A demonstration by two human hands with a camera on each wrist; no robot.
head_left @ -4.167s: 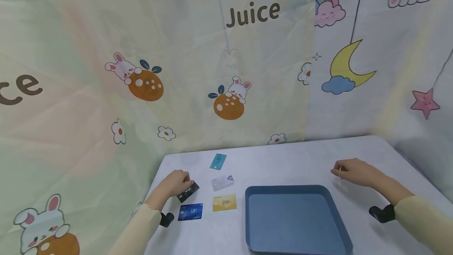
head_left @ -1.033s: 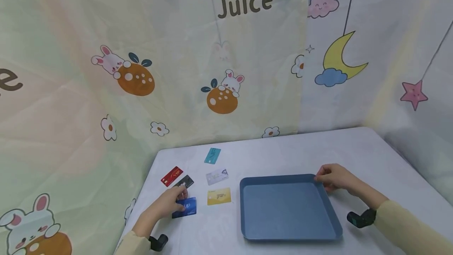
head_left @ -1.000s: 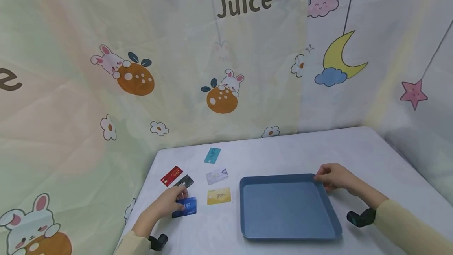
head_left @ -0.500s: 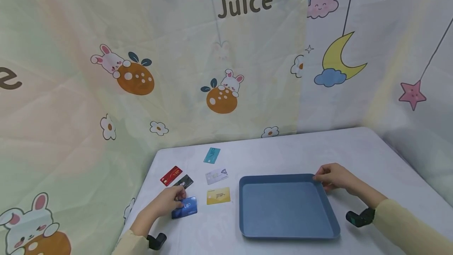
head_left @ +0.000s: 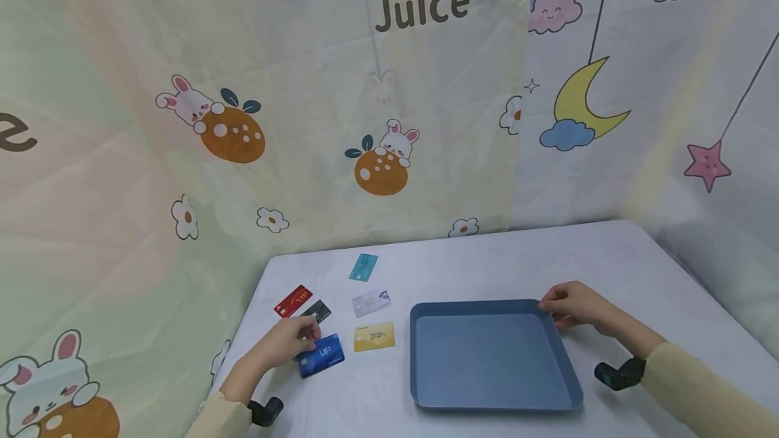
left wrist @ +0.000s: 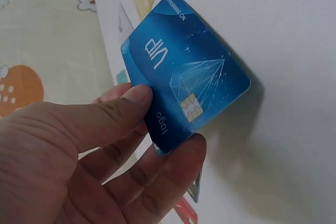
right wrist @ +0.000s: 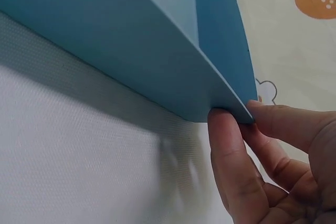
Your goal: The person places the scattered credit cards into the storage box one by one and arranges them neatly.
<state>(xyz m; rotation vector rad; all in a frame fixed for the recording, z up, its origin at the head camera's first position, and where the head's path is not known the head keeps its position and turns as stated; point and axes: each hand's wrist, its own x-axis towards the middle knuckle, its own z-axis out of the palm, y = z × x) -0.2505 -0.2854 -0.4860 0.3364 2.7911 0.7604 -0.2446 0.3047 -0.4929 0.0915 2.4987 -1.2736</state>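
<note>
My left hand pinches the blue VIP card by one end. The left wrist view shows that card tilted, with its logo, chip and VIP print facing up and a shadow under it on the cloth. At the far right corner of the blue tray, my right hand grips the rim between thumb and fingers. In the right wrist view the thumb lies at the tray's corner, with fingertips against the outer wall. Just beyond the left hand lies a black card, partly hidden by it.
A red card lies beside the black one. Right of these are a yellow card, a silver-white card and a teal card. All lie flat on the white tablecloth. A printed curtain hangs behind the table.
The left hand went from the black card to the blue card; in the last second the blue card has tilted up. Earlier, the right hand came from above the table to the tray's corner.
</note>
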